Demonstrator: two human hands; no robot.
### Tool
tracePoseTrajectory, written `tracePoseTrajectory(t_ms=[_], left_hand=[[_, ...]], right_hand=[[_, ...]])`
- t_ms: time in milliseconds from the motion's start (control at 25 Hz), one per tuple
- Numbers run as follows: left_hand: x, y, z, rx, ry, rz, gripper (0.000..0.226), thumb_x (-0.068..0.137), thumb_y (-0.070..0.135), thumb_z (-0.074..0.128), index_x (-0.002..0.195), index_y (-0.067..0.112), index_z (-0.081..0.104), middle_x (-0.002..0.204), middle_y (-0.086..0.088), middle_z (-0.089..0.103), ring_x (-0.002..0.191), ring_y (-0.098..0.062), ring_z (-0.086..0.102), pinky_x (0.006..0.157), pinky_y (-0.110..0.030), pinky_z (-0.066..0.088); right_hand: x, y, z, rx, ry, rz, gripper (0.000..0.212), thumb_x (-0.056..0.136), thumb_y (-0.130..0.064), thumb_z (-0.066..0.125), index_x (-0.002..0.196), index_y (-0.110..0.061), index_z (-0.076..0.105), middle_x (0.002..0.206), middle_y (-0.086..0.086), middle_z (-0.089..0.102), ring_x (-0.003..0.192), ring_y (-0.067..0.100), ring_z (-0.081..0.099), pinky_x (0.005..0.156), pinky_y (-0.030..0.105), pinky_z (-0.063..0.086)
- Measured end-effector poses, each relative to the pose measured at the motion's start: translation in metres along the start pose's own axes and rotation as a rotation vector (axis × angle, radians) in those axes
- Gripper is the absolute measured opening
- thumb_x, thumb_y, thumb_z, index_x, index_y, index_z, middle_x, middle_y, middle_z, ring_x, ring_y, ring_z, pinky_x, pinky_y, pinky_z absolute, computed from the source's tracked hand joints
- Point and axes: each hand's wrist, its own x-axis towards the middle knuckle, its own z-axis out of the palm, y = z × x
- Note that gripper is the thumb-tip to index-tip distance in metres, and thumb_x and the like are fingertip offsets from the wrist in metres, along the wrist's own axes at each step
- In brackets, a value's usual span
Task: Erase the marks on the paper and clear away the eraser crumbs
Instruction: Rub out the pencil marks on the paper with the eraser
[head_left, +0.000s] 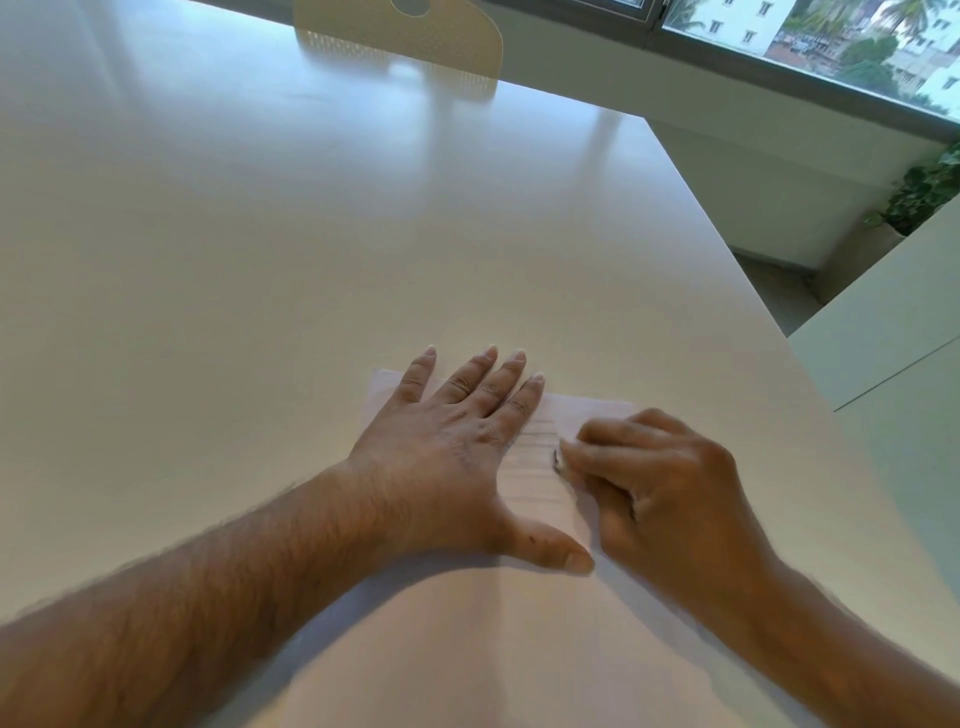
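The paper (540, 467), a thin white sheet, lies flat on the white table (311, 260) near its right edge, w/ both hands on it. Left hand (457, 452) is spread flat, fingers straight and apart, palm pressing the sheet's left half; its fingertips reach past the paper's far edge, thumb stretched along the near edge. Right hand (660, 483) sits on the paper's right part, just beside the left hand, fingers curled and pinching a small pale eraser (561, 460) whose dark-smudged end touches the sheet. Faint pencil marks (535, 452) run as rows of lines across the paper btwn the two hands, approx. mid-sheet. Judgement: the sheet is light, limp and slides easily on this glossy top, so it'll buckle or tear if rubbed w/o anchoring; best held as now, flat palm close beside the rubbed spot, strokes going away from the anchoring hand. The eraser looks small and soft, so a fingertip pinch low near its working end gives control. No crumbs can be made out on the paper; too blurred to tell. No brand, label or readable writing anywhere; the marks are too faint and blurred to read as words. Beyond the paper, at the table's far side, a pale chair back (400, 47) shows; a window (831, 47) is to the far right of it.
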Motion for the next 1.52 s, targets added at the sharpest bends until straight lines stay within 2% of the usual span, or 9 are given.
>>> tracePoseTrajectory(t_ms=[160, 440, 720, 1000, 1160, 1280, 1520], left_hand=[[-0.001, 0.000, 0.000, -0.011, 0.001, -0.016, 0.138, 0.051, 0.108, 0.022, 0.155, 0.032, -0.029, 0.162, 0.012, -0.038, 0.145, -0.011, -0.041, 0.120, -0.056, -0.019], [0.001, -0.001, 0.000, -0.006, -0.009, -0.013, 0.138, 0.048, 0.107, 0.019, 0.154, 0.032, -0.029, 0.163, 0.011, -0.036, 0.147, -0.013, -0.039, 0.120, -0.058, -0.018], [-0.001, 0.000, -0.001, -0.005, -0.010, -0.020, 0.138, 0.051, 0.108, 0.022, 0.154, 0.032, -0.030, 0.161, 0.011, -0.038, 0.145, -0.013, -0.041, 0.120, -0.057, -0.018], [0.000, 0.001, -0.001, -0.007, -0.025, -0.016, 0.139, 0.050, 0.107, 0.023, 0.154, 0.031, -0.030, 0.162, 0.011, -0.037, 0.146, -0.013, -0.039, 0.120, -0.058, -0.018], [0.000, 0.001, -0.001, 0.003, -0.032, -0.018, 0.140, 0.048, 0.108, 0.020, 0.153, 0.031, -0.032, 0.161, 0.010, -0.040, 0.145, -0.014, -0.041, 0.119, -0.058, -0.018], [0.000, 0.002, -0.001, -0.001, -0.027, -0.019, 0.140, 0.049, 0.108, 0.022, 0.152, 0.030, -0.033, 0.160, 0.010, -0.041, 0.144, -0.013, -0.042, 0.119, -0.058, -0.019], [0.001, -0.001, 0.001, 0.002, -0.025, -0.016, 0.139, 0.051, 0.106, 0.022, 0.153, 0.029, -0.031, 0.162, 0.010, -0.038, 0.146, -0.013, -0.039, 0.120, -0.058, -0.018]], right_hand=[[0.029, 0.018, 0.011, -0.020, -0.041, 0.049, 0.017, 0.085, -0.012, 0.066, 0.072, -0.017, 0.076, 0.067, -0.008, 0.068, 0.062, 0.020, 0.056, 0.059, 0.037, 0.052], [-0.023, -0.015, -0.009, 0.044, 0.013, -0.021, 0.012, 0.076, -0.004, 0.076, 0.080, -0.014, 0.080, 0.078, -0.005, 0.074, 0.066, 0.023, 0.064, 0.059, 0.031, 0.055], [0.031, 0.014, 0.015, -0.041, -0.034, 0.030, 0.019, 0.087, -0.013, 0.064, 0.074, -0.016, 0.077, 0.066, -0.007, 0.068, 0.061, 0.021, 0.055, 0.059, 0.037, 0.052], [-0.026, -0.021, -0.009, 0.049, 0.003, -0.058, 0.013, 0.079, -0.008, 0.071, 0.084, -0.014, 0.081, 0.079, -0.005, 0.074, 0.066, 0.022, 0.063, 0.061, 0.029, 0.054], [0.010, -0.004, 0.007, 0.001, -0.031, -0.021, 0.017, 0.085, -0.011, 0.065, 0.075, -0.016, 0.077, 0.069, -0.007, 0.069, 0.063, 0.021, 0.058, 0.058, 0.036, 0.053], [0.031, 0.008, 0.015, -0.022, -0.057, 0.019, 0.017, 0.086, -0.014, 0.064, 0.076, -0.016, 0.078, 0.067, -0.007, 0.069, 0.061, 0.019, 0.056, 0.058, 0.037, 0.053], [-0.014, -0.018, -0.005, 0.068, -0.041, -0.055, 0.011, 0.080, -0.007, 0.072, 0.083, -0.014, 0.080, 0.076, -0.006, 0.073, 0.066, 0.021, 0.063, 0.059, 0.032, 0.055]])
